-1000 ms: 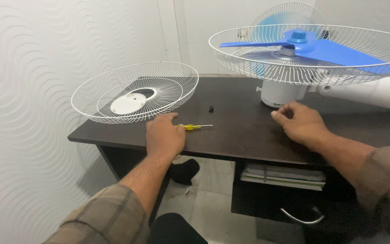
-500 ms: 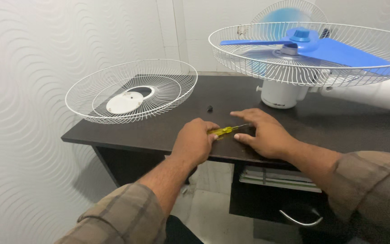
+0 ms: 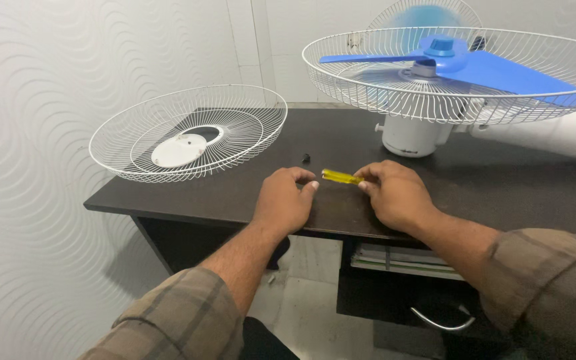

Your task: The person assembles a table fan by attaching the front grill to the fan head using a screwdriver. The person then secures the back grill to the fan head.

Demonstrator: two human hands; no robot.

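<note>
Item 1, left hand [image 3: 286,203]: I see it palm down on the near part of the dark tabletop [image 3: 235,193], fingers curled loosely inward, grip holding nothing. Its fingertips lie just short of the screwdriver's free end, apart from it by a narrow gap.

Item 2, right hand [image 3: 395,197]: knuckles up, resting on the tabletop beside the left hand. Its grip is pinched together on the right end of the screwdriver, thumb and forefinger closed over it; the tip and shaft at that end are hidden under the fingers.

Item 3, screwdriver [image 3: 340,177]: small, translucent yellow handle. It lies low over the tabletop between my two hands. Long axis runs roughly left to right, sloping slightly away on the left; the butt of the handle points left toward the left hand, the working end points into the right hand. I cannot tell whether it rests on the surface or is lifted just clear.

Item 4, small black part [image 3: 306,158]: lies on the tabletop just beyond the screwdriver, alone.

Item 5, loose wire guard [image 3: 188,130]: white, dish-shaped, open side up, on the far left of the tabletop, with a white centre disc.

Item 6, fan [image 3: 448,67]: far right, white motor housing standing on the tabletop, blue blades inside a white wire guard facing upward.
</note>
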